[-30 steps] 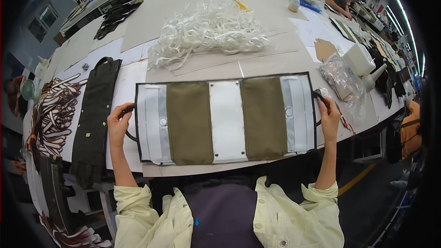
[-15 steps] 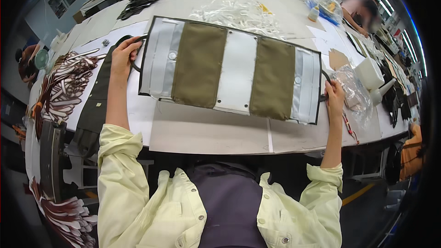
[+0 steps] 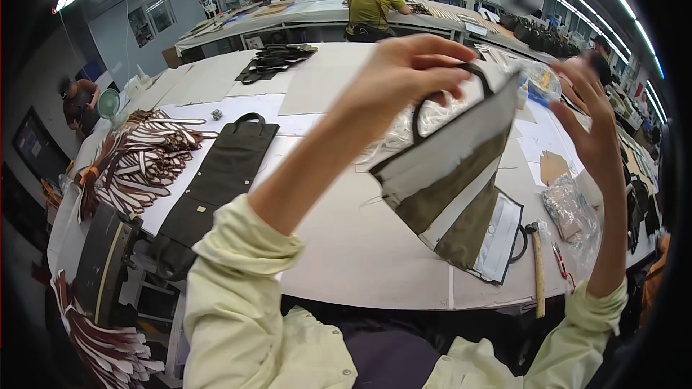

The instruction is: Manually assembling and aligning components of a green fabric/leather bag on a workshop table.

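Observation:
A fabric panel (image 3: 447,173) with white and olive sections and black edging hangs folded in front of me, its lower end resting on the table (image 3: 346,259). My left hand (image 3: 404,72) is raised high and grips the panel's top edge by its black loop handle. My right hand (image 3: 595,122) is lifted just right of the panel's upper corner, fingers spread, holding nothing. Behind the panel, partly hidden, lies a pile of white cord (image 3: 393,140).
A wooden-handled hammer (image 3: 537,266) and a clear plastic bag (image 3: 573,209) lie at the right. A stack of dark olive panels (image 3: 216,173) and striped straps (image 3: 140,166) lie at the left. A person (image 3: 371,3) works at a far table.
The panel was spread flat and held at both ends. Now my left hand has lifted its end up and across to the right, folding it, and my right hand has let go.

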A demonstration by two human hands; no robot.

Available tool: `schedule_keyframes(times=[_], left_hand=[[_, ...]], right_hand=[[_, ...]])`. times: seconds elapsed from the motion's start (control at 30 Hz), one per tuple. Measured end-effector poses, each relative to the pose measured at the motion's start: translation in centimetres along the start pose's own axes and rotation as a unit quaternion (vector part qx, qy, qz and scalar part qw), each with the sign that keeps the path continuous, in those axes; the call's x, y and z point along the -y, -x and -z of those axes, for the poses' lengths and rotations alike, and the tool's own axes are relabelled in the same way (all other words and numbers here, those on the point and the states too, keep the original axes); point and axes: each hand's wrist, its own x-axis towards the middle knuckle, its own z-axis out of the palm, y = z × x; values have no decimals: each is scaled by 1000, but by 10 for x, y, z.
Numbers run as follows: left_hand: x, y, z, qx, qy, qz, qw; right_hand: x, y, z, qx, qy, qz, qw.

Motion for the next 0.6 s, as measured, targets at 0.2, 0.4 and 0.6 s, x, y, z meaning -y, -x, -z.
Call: schedule_keyframes(times=[0.2,0.4,0.6], left_hand=[[15,-20,-15,-11,55,-67,996],[14,14,43,-53,-57,-123,989],[157,140,128,-127,69,49,988]], right_hand=[[40,-110,-18,362,-236,17,902],[42,-150,-15,355,-125,11,926],[209,-118,12,215,-165,-113,956]])
